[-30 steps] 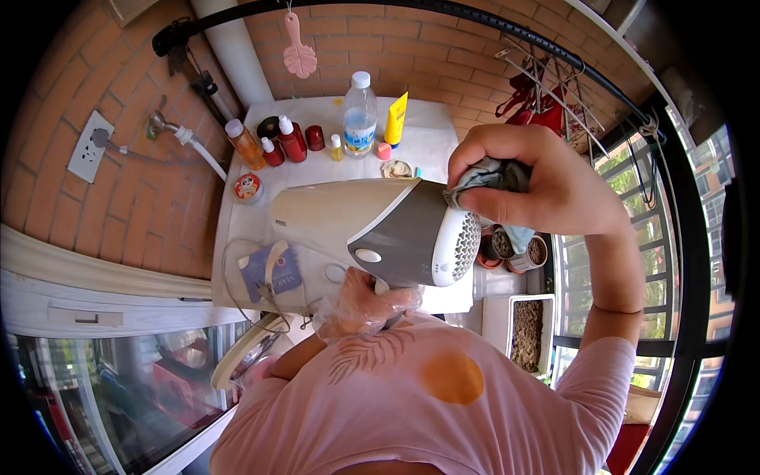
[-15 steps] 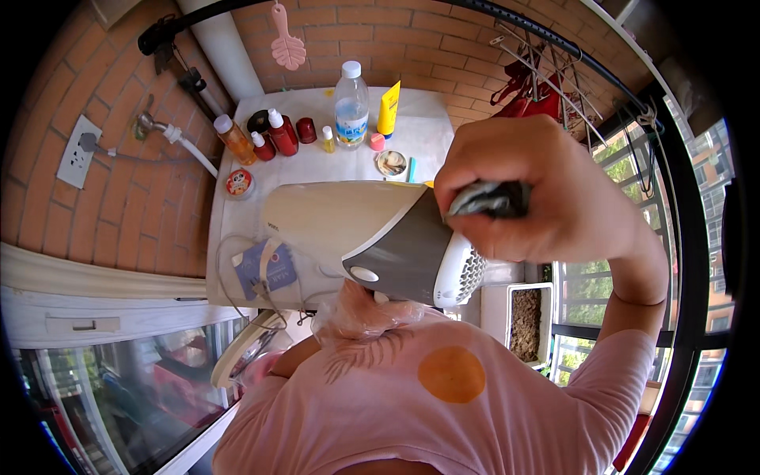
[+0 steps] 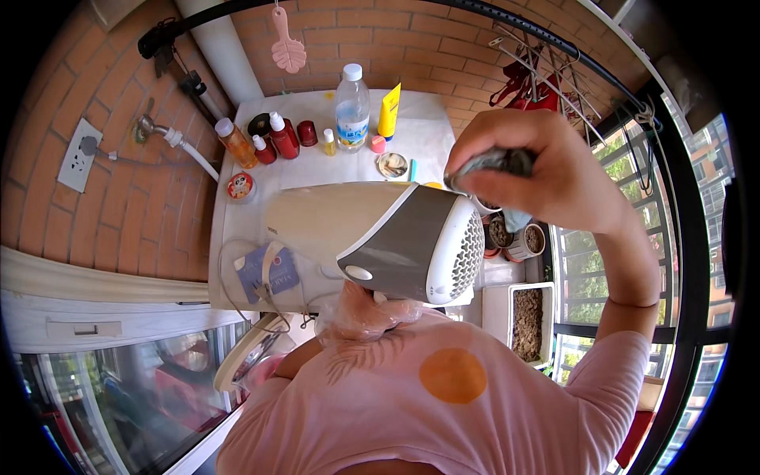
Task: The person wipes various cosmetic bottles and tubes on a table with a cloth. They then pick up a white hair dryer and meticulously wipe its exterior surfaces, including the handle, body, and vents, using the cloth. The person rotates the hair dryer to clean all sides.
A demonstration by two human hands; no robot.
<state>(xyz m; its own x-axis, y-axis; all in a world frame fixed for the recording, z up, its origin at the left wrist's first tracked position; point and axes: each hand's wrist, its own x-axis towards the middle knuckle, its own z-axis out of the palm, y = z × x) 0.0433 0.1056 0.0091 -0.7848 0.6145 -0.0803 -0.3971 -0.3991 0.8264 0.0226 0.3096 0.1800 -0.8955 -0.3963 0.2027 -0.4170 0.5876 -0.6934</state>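
Observation:
A beige, grey and white hair dryer is held up in front of my chest, its nozzle end to the left and its white vented back to the right. My left hand, in a clear plastic glove, is closed below the body, around the handle, which is mostly hidden. Bare and raised at the right, my right hand pinches a crumpled grey-green cloth. A paler end of the cloth hangs below the palm. The cloth is close to the upper edge of the vented back; I cannot tell if they touch.
Behind the dryer, a white-covered table holds a clear plastic bottle, a yellow tube, red bottles and a blue booklet with a cord over it. Plant pots and a soil planter stand at the right.
My right hand has moved up and slightly right with the cloth, uncovering more of the dryer's vented back and the pots. The dryer has turned slightly; my left hand stays on it.

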